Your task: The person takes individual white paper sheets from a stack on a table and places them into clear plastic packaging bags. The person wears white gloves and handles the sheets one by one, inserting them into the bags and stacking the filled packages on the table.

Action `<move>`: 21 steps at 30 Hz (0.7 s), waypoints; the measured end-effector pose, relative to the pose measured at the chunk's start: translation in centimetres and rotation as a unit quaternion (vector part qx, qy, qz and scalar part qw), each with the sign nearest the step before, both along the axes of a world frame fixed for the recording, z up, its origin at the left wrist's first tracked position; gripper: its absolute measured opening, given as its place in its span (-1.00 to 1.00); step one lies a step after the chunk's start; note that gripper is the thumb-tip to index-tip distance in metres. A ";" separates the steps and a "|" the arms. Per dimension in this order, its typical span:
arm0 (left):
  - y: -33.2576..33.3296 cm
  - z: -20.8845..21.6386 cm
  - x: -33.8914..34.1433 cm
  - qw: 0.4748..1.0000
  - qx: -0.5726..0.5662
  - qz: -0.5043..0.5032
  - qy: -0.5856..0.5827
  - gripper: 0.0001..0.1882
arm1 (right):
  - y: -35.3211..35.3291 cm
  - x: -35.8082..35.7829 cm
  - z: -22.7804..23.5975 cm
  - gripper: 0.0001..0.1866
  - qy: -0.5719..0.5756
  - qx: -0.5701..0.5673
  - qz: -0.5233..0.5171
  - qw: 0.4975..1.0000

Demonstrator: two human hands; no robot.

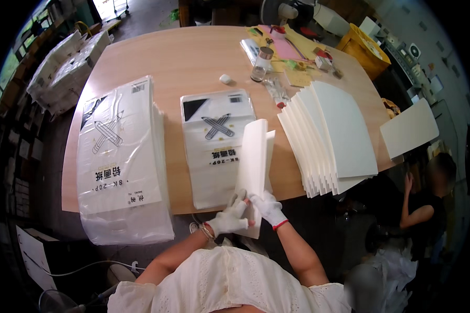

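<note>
A bent stack of white paper sheets stands on edge at the front of the table, tilted and folded inward. My left hand, in a white glove with bare fingertips, grips its lower left side. On its right side my right hand, gloved likewise with a red cuff, is closed around the sheets. Just behind the sheets lies a flat pile of printed clear plastic bags with a crossed-pencil picture; the sheets hide part of it. To the right, thick white paper stacks lie fanned and overlapping.
At left, a tall pile of filled plastic packs overhangs the table's front edge. A glass jar, a small white object and yellow sheets with tools lie farther back. Another person is at right beside a white sheet.
</note>
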State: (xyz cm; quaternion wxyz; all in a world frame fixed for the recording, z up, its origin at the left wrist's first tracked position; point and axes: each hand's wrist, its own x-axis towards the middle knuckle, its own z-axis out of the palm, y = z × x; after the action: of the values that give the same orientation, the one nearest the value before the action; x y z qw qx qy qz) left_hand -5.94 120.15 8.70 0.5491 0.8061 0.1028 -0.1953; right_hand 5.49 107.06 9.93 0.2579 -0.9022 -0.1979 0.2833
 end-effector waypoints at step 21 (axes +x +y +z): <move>3.4 -7.0 5.7 0.859 0.427 0.153 -0.236 -0.77 | -8.3 2.3 -0.8 -0.83 0.071 0.438 -0.149 0.883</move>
State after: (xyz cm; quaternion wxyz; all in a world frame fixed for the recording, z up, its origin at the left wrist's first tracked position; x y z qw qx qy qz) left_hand -0.20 123.55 1.72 0.1814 0.9577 0.1655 0.1500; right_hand 7.74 98.72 9.10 0.6797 -0.6934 -0.1460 0.1894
